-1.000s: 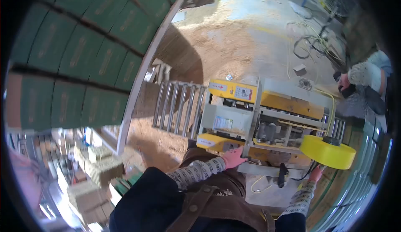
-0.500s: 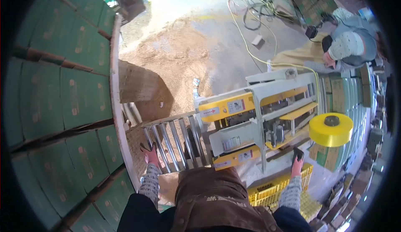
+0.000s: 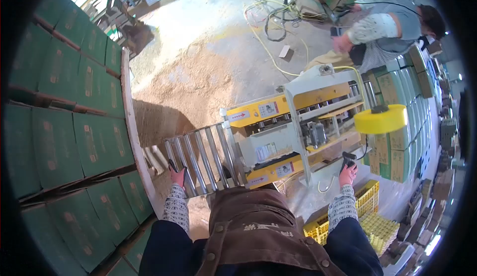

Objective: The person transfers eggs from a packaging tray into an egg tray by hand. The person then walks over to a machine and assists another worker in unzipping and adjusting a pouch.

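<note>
At the near-left corner of the roller conveyor [image 3: 194, 164], the left hand [image 3: 178, 177] rests, its grip unclear, while the right hand [image 3: 348, 174] grasps a black handle [image 3: 349, 156] along the near edge of the adjoining yellow-and-grey machine [image 3: 268, 141].

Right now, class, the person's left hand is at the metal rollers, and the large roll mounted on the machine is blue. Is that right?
Not quite: the large roll on the machine is yellow, as the head view shows. The left hand is indeed at the metal rollers.
</note>
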